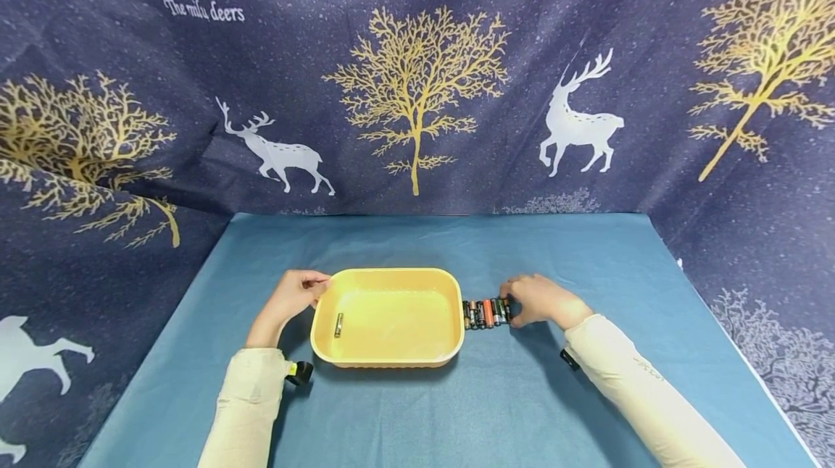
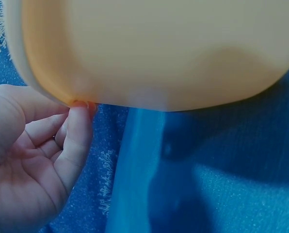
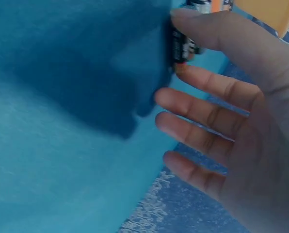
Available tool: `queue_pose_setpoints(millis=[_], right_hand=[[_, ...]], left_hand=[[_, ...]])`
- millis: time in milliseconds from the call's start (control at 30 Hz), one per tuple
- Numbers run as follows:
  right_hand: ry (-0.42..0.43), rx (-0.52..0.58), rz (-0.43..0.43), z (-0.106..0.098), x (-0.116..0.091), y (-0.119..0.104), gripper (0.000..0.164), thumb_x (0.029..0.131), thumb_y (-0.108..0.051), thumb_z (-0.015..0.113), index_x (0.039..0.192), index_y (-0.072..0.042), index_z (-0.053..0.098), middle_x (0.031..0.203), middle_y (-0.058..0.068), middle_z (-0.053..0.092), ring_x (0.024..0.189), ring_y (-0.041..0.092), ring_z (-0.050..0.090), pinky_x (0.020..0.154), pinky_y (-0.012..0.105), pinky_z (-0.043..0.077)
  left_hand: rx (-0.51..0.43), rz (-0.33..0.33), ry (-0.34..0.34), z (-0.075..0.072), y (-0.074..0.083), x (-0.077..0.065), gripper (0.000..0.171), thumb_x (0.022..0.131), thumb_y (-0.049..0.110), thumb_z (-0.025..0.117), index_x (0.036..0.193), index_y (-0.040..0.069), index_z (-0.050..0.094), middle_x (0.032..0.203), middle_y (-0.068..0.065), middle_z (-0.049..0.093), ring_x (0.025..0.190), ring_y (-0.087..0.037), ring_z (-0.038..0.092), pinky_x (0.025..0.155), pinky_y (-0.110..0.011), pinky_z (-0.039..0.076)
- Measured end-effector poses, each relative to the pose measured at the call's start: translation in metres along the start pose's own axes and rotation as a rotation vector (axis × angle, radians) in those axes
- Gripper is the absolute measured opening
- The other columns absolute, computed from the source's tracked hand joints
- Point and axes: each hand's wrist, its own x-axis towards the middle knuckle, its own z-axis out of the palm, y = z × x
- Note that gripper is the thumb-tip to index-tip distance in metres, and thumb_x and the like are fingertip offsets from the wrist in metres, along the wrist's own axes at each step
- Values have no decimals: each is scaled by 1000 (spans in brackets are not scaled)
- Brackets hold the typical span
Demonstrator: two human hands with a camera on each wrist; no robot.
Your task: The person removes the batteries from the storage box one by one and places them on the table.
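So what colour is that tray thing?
Pale yellow-orange; the tray shows best in the head view.

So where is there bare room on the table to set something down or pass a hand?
The blue tablecloth lies bare between the yellow tray and the deer backdrop, and in front of the tray between both sleeves. Inside the tray, only one battery lies near its left wall. It is crowded at the tray's right side: the battery row, pinched by the right hand; the left hand holds the left rim.
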Motion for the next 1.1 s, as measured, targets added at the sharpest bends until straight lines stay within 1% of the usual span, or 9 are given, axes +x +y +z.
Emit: queue_pose_setpoints(millis=[133, 300, 367, 467, 600, 767, 833, 967, 1100], right_hand=[[10, 9, -2, -12, 2, -2, 55, 72, -25, 83, 119, -4, 64, 118, 13, 64, 104, 33, 60, 97, 58, 42], [79, -33, -36, -38, 10, -15, 51, 76, -26, 80, 120, -5, 64, 121, 15, 63, 109, 35, 58, 98, 59, 41], [101, -51, -52, -49, 16, -23, 50, 78, -26, 79, 121, -5, 64, 122, 15, 62, 110, 36, 57, 99, 60, 40], [112, -52, -82, -64, 24, -41, 48, 82, -27, 77, 124, -7, 63, 127, 15, 60, 117, 37, 53, 103, 59, 36], [74, -45, -129, -79, 39, -66, 44, 88, -27, 72, 127, -11, 61, 132, 12, 57, 124, 36, 49, 106, 57, 34], [18, -57, -178, -88, 62, -94, 41, 92, -28, 67, 130, -14, 60, 138, 10, 53, 132, 33, 43, 110, 55, 29], [29, -69, -209, -88, 70, -103, 40, 92, -27, 67, 129, -13, 60, 136, 9, 54, 130, 32, 45, 110, 55, 30], [62, -106, -268, -88, 87, -118, 39, 91, -27, 68, 126, -13, 62, 127, 5, 60, 120, 28, 53, 107, 52, 36], [59, -138, -298, -87, 101, -134, 39, 92, -30, 67, 127, -14, 62, 126, 2, 61, 118, 25, 53, 105, 47, 38]], left_hand=[[2, -1, 3, -1, 0, 0, 26, 96, 10, 59, 114, -7, 67, 87, -12, 69, 62, -20, 62, 67, -48, 56], [1, -4, 3, -1, 0, 0, 26, 96, 10, 59, 115, -7, 66, 87, -12, 68, 62, -19, 61, 67, -48, 56], [0, -4, 1, -1, -1, 1, 26, 96, 10, 59, 115, -7, 66, 88, -12, 68, 63, -19, 61, 67, -48, 56], [-4, -9, 3, -1, -1, 1, 26, 96, 10, 60, 115, -7, 67, 88, -12, 68, 63, -20, 62, 68, -48, 56], [-7, -13, 3, -1, 0, 1, 26, 96, 10, 59, 114, -6, 67, 89, -13, 69, 63, -20, 62, 67, -47, 56], [5, 4, 14, 0, 0, 2, 25, 96, 9, 60, 113, -7, 67, 89, -13, 69, 62, -19, 61, 65, -44, 57], [5, 10, 19, 0, 0, 2, 24, 95, 8, 60, 112, -7, 67, 89, -14, 69, 62, -19, 61, 64, -44, 57], [0, 15, 18, 0, -2, 2, 24, 95, 8, 60, 111, -8, 68, 88, -14, 69, 62, -19, 61, 63, -42, 57], [-10, 16, 14, 0, -3, 1, 24, 95, 7, 60, 111, -9, 67, 87, -13, 68, 62, -18, 61, 63, -42, 57]])
